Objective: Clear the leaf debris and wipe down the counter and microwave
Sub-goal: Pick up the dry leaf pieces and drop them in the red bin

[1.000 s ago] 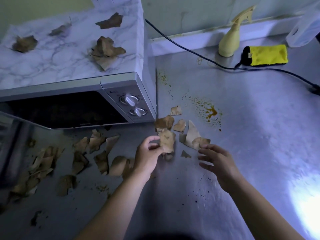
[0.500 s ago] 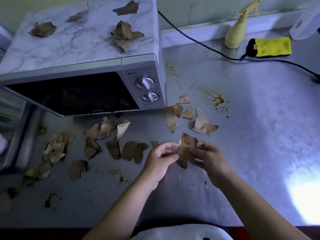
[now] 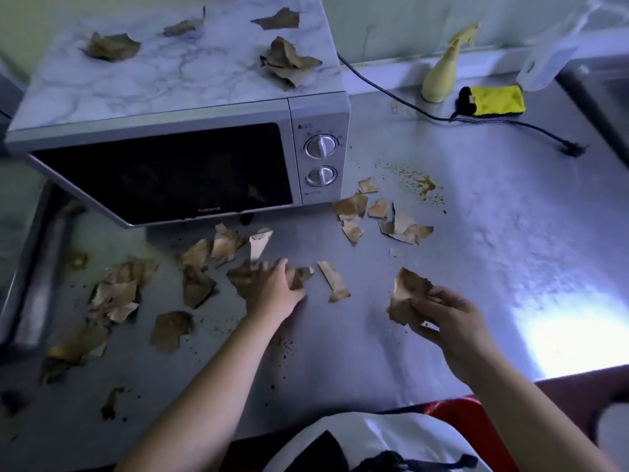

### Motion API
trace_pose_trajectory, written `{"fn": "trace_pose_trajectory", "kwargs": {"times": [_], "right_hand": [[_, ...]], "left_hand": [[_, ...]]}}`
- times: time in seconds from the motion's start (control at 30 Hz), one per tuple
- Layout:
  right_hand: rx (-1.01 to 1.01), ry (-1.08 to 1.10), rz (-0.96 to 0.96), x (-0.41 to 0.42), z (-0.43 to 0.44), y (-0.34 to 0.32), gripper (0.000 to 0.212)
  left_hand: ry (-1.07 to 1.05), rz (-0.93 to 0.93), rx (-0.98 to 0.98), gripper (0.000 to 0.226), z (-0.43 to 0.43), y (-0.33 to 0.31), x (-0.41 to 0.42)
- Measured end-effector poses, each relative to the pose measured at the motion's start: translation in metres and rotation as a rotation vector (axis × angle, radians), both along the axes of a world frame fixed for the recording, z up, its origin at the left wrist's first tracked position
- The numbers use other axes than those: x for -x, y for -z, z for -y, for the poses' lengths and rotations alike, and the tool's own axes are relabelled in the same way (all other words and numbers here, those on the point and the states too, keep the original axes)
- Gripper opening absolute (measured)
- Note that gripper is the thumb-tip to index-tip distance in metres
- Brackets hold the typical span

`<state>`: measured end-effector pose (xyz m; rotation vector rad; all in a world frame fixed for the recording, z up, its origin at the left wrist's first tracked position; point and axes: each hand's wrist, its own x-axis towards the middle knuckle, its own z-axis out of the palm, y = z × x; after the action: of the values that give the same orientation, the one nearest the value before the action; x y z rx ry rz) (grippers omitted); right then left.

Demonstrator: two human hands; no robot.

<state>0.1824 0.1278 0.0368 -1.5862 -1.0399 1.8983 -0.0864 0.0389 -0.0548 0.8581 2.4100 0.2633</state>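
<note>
Premises: a kitchen, domestic or small-scale in kind. Evidence follows. A countertop microwave (image 3: 190, 148) with two rotary dials (image 3: 321, 147) and a dark glass door stands on a brushed-metal tabletop (image 3: 493, 233). Its power cord (image 3: 503, 121) trails across the surface along a raised back ledge against a painted wall. Cleaning supplies stand by that ledge: a pale yellow spray bottle (image 3: 442, 73) and, just beside it, a folded yellow cloth (image 3: 493, 101). An orange-brown splatter (image 3: 425, 187), resembling a food spill, marks the tabletop near the microwave.
</note>
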Motion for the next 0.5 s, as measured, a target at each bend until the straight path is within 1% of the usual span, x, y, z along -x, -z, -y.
{"fn": "trace_pose_trajectory", "kwargs": {"times": [0.03, 0.07, 0.1, 0.2, 0.27, 0.33, 0.4, 0.5], "right_hand": [[-0.01, 0.004, 0.006, -0.001, 0.006, -0.001, 0.014], [-0.022, 0.005, 0.012, -0.002, 0.012, -0.002, 0.014], [-0.033, 0.007, 0.02, -0.002, 0.017, -0.004, 0.015], [-0.069, 0.026, 0.042, -0.004, 0.032, -0.009, 0.015], [-0.084, 0.042, 0.045, -0.006, 0.041, -0.013, 0.016], [-0.094, 0.05, 0.044, -0.006, 0.048, -0.015, 0.016], [-0.103, 0.036, 0.033, -0.004, 0.055, -0.018, 0.016], [-0.128, -0.007, -0.004, 0.003, 0.064, -0.022, 0.016]], "left_hand": [[0.021, -0.009, 0.012, 0.078, -0.003, 0.003, 0.001], [0.042, -0.027, 0.016, 0.073, -0.006, 0.006, 0.001], [0.059, -0.048, 0.001, 0.063, -0.007, 0.008, 0.001], [0.058, -0.065, -0.126, 0.024, -0.004, 0.011, 0.002], [0.051, -0.03, -0.205, 0.012, 0.001, 0.009, 0.002], [0.043, 0.03, -0.275, 0.009, 0.006, 0.004, 0.004], [0.011, 0.12, -0.322, 0.014, 0.013, -0.006, 0.004], [-0.148, 0.37, -0.425, 0.024, 0.025, -0.028, 0.001]]}}
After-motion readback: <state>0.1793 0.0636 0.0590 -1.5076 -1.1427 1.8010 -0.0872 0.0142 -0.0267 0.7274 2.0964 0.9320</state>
